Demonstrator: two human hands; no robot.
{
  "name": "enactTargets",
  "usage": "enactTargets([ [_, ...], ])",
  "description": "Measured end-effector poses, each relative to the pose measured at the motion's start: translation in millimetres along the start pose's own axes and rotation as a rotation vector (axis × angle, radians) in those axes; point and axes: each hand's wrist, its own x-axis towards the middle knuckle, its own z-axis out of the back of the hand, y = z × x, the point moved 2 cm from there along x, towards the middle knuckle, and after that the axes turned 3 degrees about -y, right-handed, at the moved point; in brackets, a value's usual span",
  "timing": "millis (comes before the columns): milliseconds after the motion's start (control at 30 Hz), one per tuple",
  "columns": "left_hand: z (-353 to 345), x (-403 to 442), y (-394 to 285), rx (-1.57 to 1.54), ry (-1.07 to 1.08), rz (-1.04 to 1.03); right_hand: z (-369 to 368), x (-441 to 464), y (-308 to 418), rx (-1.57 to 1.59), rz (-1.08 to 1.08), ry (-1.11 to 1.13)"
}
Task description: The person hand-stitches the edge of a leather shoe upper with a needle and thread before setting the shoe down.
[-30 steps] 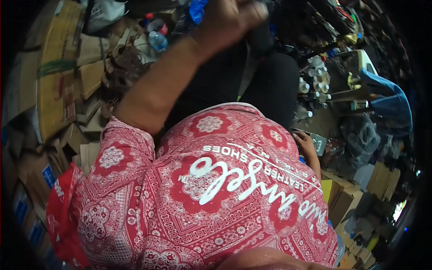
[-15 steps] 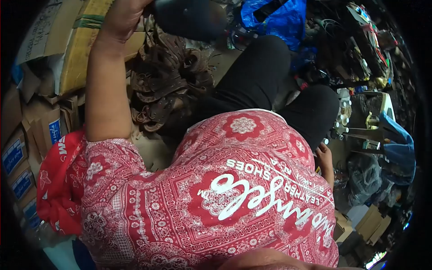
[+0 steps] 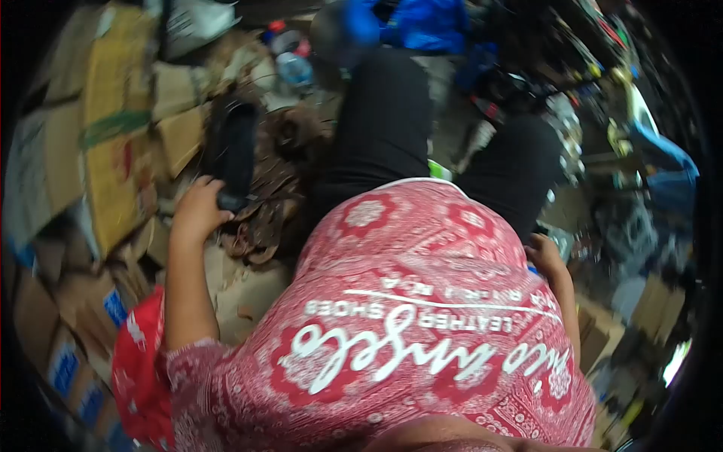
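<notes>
My left hand [image 3: 199,209] is closed at the heel end of a black shoe [image 3: 232,151]. The shoe points away from me, its dark opening facing up, between cardboard and a heap of brown leather pieces or shoes [image 3: 290,143]. Low at my right side, my right hand [image 3: 544,253] has its fingers curled. Whatever it holds, if anything, is hidden. My dark-trousered legs [image 3: 388,113] stretch away below a red and white patterned shirt [image 3: 407,286].
Cardboard boxes [image 3: 113,135] are stacked at the left, with a red cloth [image 3: 143,369] nearer me. A blue bag [image 3: 429,26] lies beyond my legs. Bottles [image 3: 568,135], plastic bags [image 3: 629,226] and a blue cloth [image 3: 666,162] are at the right.
My left hand first swung left with the dark shoe, then came down nearer me, bringing it beside the brown heap. The view has shifted. My right hand has stayed low at my side.
</notes>
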Motion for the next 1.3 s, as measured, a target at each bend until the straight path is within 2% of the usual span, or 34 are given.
enactTargets([
  [33,5,3,-5,-0.020,-0.057,-0.004,-6,-5,-9,-0.060,0.054,0.138],
  [67,25,0,-26,-0.156,-0.107,0.004,-26,-10,-32,0.067,0.068,0.327],
  [100,49,-4,-48,-0.297,-0.155,0.024,-1,-39,32,0.061,-0.063,0.464],
  [133,56,-2,-59,-0.313,-0.197,-0.027,-9,-54,30,0.208,-0.104,0.555],
  [167,63,-1,-75,-0.369,-0.251,-0.176,-7,-61,29,0.209,-0.121,0.538],
  [233,81,6,-128,-0.547,-0.226,-0.504,-13,-61,44,0.227,-0.124,0.500],
  [300,71,25,-170,-0.754,-0.113,-0.872,-21,-64,64,0.252,-0.146,0.463],
  [367,57,47,-210,-0.882,0.220,-0.985,-18,-75,66,0.277,-0.179,0.419],
  [400,57,56,-220,-0.881,0.236,-1.011,-15,-78,63,0.287,-0.195,0.401],
  [467,50,70,-233,-0.968,0.519,-0.811,-15,-85,65,0.301,-0.226,0.388],
  [500,45,77,-233,-0.995,0.611,-0.797,-19,-89,67,0.306,-0.240,0.388],
  [633,34,100,-244,-1.002,0.811,-0.871,-30,-106,64,0.323,-0.287,0.385],
  [733,37,103,-277,-0.828,0.731,-0.928,-40,-114,60,0.328,-0.286,0.373],
  [767,40,98,-291,-0.827,0.689,-1.035,-39,-116,61,0.322,-0.285,0.375],
  [800,39,95,-299,-0.826,0.652,-1.139,-32,-107,60,0.424,-0.287,0.375],
  [833,34,100,-303,-0.797,0.778,-1.093,-20,-98,67,0.533,-0.291,0.370],
  [900,46,94,-296,-0.706,0.702,-1.126,0,-90,98,0.827,-0.187,0.318],
  [1033,50,91,-281,-0.709,0.657,-1.103,-13,-98,86,0.730,-0.092,0.356],
  [1067,56,88,-285,-0.594,0.576,-1.128,-10,-103,84,0.393,-0.166,0.469],
  [1100,61,85,-288,-0.481,0.498,-1.151,-30,-105,77,0.445,0.035,0.447],
  [1167,54,86,-298,-0.527,0.437,-1.206,-36,-104,46,0.411,0.042,0.436],
  [1300,49,91,-313,-0.563,0.320,-1.286,-13,-96,45,0.334,0.044,0.402],
])
